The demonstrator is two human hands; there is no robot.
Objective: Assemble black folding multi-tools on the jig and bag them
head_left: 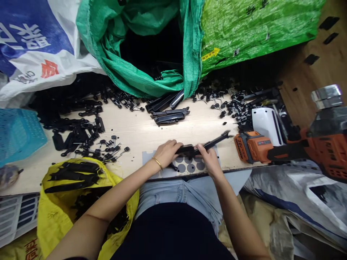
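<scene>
Hands (167, 152) (209, 159) around black part (217, 139) on littered workbench (141, 130)

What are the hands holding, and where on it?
A long black part: left hand grips one end, right hand its middle; the other end pokes out free.

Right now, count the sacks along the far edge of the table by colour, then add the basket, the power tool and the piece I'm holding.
Blue and white sack: 1
Dark green sack: 1
Lime green sack: 1
Blue basket: 1
Orange power tool: 1
Black part being held: 1
Total: 6
</scene>
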